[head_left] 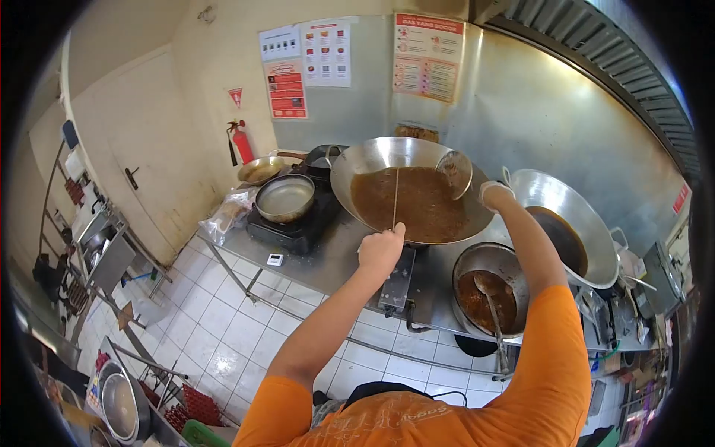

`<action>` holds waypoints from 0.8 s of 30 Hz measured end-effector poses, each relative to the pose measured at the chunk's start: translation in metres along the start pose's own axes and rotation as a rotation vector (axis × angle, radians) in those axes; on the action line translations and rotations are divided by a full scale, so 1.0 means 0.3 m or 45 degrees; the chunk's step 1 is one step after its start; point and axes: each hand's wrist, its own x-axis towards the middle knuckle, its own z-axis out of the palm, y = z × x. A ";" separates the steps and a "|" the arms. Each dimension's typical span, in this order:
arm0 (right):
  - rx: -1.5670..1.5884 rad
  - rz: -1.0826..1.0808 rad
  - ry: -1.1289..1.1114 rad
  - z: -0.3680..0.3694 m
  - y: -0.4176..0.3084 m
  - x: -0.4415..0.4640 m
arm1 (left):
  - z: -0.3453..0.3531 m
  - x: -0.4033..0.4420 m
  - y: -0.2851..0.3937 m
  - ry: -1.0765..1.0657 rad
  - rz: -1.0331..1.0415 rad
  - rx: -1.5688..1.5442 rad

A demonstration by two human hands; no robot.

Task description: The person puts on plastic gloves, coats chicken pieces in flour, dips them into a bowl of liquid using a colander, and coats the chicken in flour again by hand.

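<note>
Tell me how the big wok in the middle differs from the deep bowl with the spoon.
The big wok is clearly wider; the deep bowl is smaller.
The wok's liquid is an even brown; the bowl's looks redder and patchier.
The left hand holds a thin rod over the wok; no hand is at the bowl.
Both are metal and hold brownish liquid.
</note>
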 end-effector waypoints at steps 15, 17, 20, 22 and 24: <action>0.917 -0.506 0.026 -0.175 -0.316 -0.182 | 0.015 -0.012 -0.013 0.116 0.080 0.014; 1.083 -0.171 -0.309 -0.312 -0.370 -0.267 | 0.020 -0.010 -0.025 0.165 0.102 0.039; 1.240 -0.410 -0.143 -0.083 -0.332 -0.212 | 0.046 -0.003 -0.050 0.218 0.176 0.020; 1.528 -0.130 -0.345 -0.148 -0.367 -0.283 | 0.050 -0.002 -0.063 0.244 0.222 0.013; 1.687 0.187 -0.538 -0.299 -0.456 -0.376 | 0.047 0.001 -0.075 0.259 0.271 -0.005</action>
